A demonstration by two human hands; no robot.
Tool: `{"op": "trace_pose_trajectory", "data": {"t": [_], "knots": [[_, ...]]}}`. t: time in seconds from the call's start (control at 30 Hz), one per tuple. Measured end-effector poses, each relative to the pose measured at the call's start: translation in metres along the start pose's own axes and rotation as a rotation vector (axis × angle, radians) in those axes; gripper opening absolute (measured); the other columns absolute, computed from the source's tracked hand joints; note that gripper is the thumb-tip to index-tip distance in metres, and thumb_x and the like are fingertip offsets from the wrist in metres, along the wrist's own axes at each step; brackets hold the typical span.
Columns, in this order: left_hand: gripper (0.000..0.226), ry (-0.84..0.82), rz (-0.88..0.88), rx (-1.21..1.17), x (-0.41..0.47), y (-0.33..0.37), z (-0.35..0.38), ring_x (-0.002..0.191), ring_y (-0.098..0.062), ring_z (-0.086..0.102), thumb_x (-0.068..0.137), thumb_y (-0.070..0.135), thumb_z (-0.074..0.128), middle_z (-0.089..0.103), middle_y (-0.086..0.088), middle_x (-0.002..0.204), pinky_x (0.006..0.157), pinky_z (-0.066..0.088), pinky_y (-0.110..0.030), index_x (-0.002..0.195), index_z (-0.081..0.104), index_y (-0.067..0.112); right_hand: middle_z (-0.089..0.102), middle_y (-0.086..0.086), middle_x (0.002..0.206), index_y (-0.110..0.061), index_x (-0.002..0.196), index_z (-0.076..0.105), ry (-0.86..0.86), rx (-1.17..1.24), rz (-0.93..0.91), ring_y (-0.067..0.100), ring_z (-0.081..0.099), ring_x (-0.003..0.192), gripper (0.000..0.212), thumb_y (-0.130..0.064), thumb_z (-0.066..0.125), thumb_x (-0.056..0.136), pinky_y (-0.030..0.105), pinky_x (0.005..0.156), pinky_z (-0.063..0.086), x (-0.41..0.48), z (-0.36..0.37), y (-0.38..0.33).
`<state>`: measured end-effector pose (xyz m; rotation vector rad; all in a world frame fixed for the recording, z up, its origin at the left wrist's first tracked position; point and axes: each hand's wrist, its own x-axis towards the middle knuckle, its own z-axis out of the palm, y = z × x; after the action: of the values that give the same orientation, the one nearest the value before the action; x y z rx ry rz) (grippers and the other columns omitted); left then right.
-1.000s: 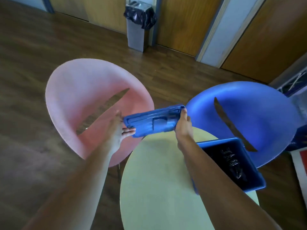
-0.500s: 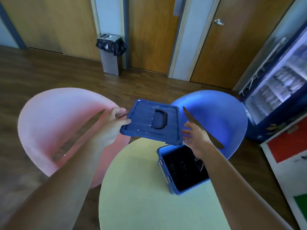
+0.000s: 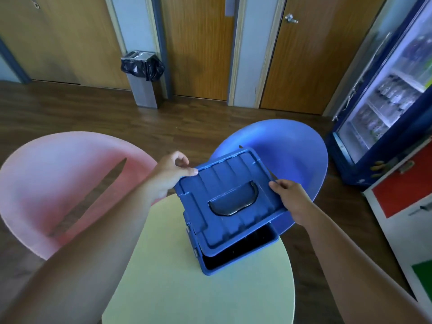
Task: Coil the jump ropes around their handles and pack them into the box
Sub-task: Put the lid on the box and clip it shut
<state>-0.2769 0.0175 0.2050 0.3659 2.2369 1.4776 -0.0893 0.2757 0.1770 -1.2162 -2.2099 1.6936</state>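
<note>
— What was nearest the camera?
— Two bare forearms reaching out over a pale round table (image 3: 177, 288).

— And the box?
— The blue box (image 3: 238, 260) stood on the table's far part, its near side uncovered and dark inside; the ropes could not be made out in there.

— What were the hands doing?
— Both held the blue lid (image 3: 230, 202), tilted above the box and covering most of its opening. The left hand (image 3: 169, 176) pinched the lid's far left corner, thumb on top. The right hand (image 3: 289, 197) was closed on the right edge, fingers curled under.

— Beyond that?
— A pink chair (image 3: 58, 190) on the left, a blue chair (image 3: 292, 150) behind the lid, then a lined bin (image 3: 141, 78) by wooden doors, and a drinks fridge (image 3: 385, 94) far right.
</note>
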Motion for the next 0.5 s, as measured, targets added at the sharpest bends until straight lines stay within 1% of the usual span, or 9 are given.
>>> {"op": "trace_pose_trajectory", "data": {"t": [0.03,0.07,0.13,0.2,0.27,0.33,0.4,0.47,0.5], "knots": [[0.025,0.022,-0.007,0.020,0.002,-0.008,0.008,0.071,-0.012,0.056,0.084,0.019,0.080,0.056,0.003,0.088,0.059,0.046,-0.028,0.092,0.056,0.020,0.074,0.009,0.098,-0.011,0.095,0.071,-0.005,0.012,-0.003,0.029,0.069,0.094,0.024,-0.034,0.062,0.097,0.048,0.093,0.055,0.004,-0.001,0.006],[0.026,0.062,-0.043,0.041,0.001,-0.016,0.019,0.076,-0.014,0.057,0.085,0.025,0.079,0.057,0.003,0.092,0.063,0.051,-0.034,0.096,0.056,0.020,0.073,0.009,0.098,-0.012,0.094,0.070,0.002,0.020,-0.010,0.028,0.068,0.093,0.023,-0.033,0.061,0.098,0.047,0.091,0.055,0.008,0.000,0.012],[0.027,0.159,-0.113,-0.015,-0.003,-0.034,0.038,0.087,-0.020,0.064,0.088,0.032,0.074,0.061,-0.001,0.102,0.074,0.059,-0.046,0.102,0.054,0.021,0.069,0.007,0.093,-0.014,0.089,0.066,0.033,0.014,-0.003,0.025,0.064,0.086,0.021,-0.031,0.060,0.099,0.041,0.082,0.053,0.015,0.004,0.026],[0.029,0.202,-0.188,-0.055,-0.014,-0.051,0.054,0.093,-0.026,0.068,0.087,0.036,0.070,0.064,-0.007,0.108,0.077,0.062,-0.050,0.105,0.053,0.022,0.063,0.006,0.084,-0.012,0.085,0.062,0.038,-0.014,0.003,0.022,0.058,0.080,0.023,-0.029,0.058,0.099,0.034,0.071,0.047,0.018,0.008,0.037],[0.036,0.191,-0.293,-0.043,-0.023,-0.071,0.065,0.093,-0.028,0.069,0.084,0.037,0.070,0.066,-0.006,0.107,0.082,0.060,-0.053,0.111,0.052,0.023,0.060,0.008,0.080,-0.008,0.083,0.061,0.011,-0.056,0.021,0.025,0.056,0.079,0.029,-0.031,0.057,0.100,0.035,0.066,0.044,0.023,0.013,0.051],[0.035,0.190,-0.361,-0.023,-0.030,-0.090,0.073,0.091,-0.031,0.070,0.083,0.032,0.072,0.068,-0.008,0.106,0.083,0.059,-0.057,0.112,0.054,0.022,0.062,0.012,0.088,-0.007,0.091,0.063,-0.020,-0.133,0.064,0.029,0.057,0.082,0.029,-0.031,0.052,0.101,0.036,0.070,0.044,0.028,0.018,0.065],[0.030,0.186,-0.388,0.016,-0.033,-0.106,0.077,0.090,-0.033,0.071,0.083,0.028,0.074,0.071,-0.010,0.105,0.082,0.059,-0.058,0.107,0.059,0.019,0.064,0.014,0.104,-0.010,0.104,0.064,-0.048,-0.329,0.058,0.033,0.058,0.095,0.027,-0.023,0.041,0.104,0.036,0.075,0.044,0.030,0.021,0.076],[0.024,0.189,-0.393,0.089,-0.034,-0.113,0.080,0.090,-0.032,0.069,0.087,0.025,0.073,0.070,-0.010,0.104,0.082,0.059,-0.054,0.105,0.060,0.016,0.061,0.014,0.124,-0.010,0.123,0.061,-0.081,-0.538,0.015,0.033,0.055,0.110,0.033,-0.012,0.035,0.104,0.034,0.084,0.045,0.030,0.023,0.082],[0.023,0.198,-0.384,0.133,-0.035,-0.115,0.082,0.090,-0.031,0.068,0.089,0.025,0.072,0.070,-0.009,0.104,0.082,0.059,-0.051,0.105,0.060,0.014,0.059,0.012,0.131,-0.009,0.130,0.058,-0.070,-0.597,-0.009,0.031,0.053,0.111,0.035,-0.010,0.036,0.103,0.033,0.087,0.045,0.029,0.024,0.086]]}}
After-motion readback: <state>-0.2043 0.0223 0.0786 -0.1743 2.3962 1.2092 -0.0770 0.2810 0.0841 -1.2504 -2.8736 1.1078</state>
